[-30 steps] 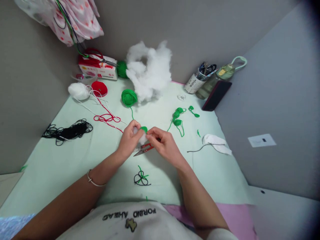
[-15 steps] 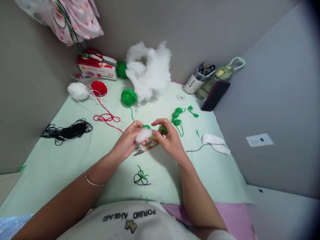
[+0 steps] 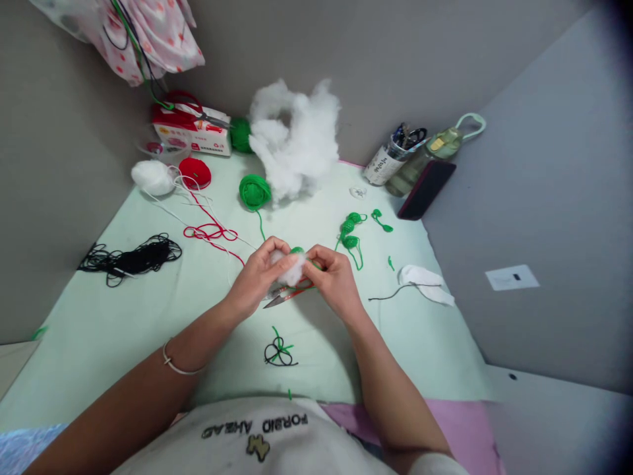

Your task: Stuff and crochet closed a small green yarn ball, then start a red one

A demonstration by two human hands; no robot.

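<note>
Between my two hands is a small tuft of white stuffing. My left hand is closed on it, thumb lying across the front. The thumb and fingers of my right hand pinch at the tuft's right side. A bit of green crochet shows just behind the tuft; which fingers hold it is hidden. Beneath the hands lie red-handled thread snips, blades pointing left. A green yarn ball sits beyond my left hand, its strand running down towards it.
A big heap of stuffing stands at the back. Green crocheted pieces lie to the right. Black yarn, red yarn and a white ball are on the left. A bottle, phone and pen cup stand back right.
My right hand has come down and left, its raised fingers now closing at the tuft. The tuft has shifted slightly right and looks more spread.
</note>
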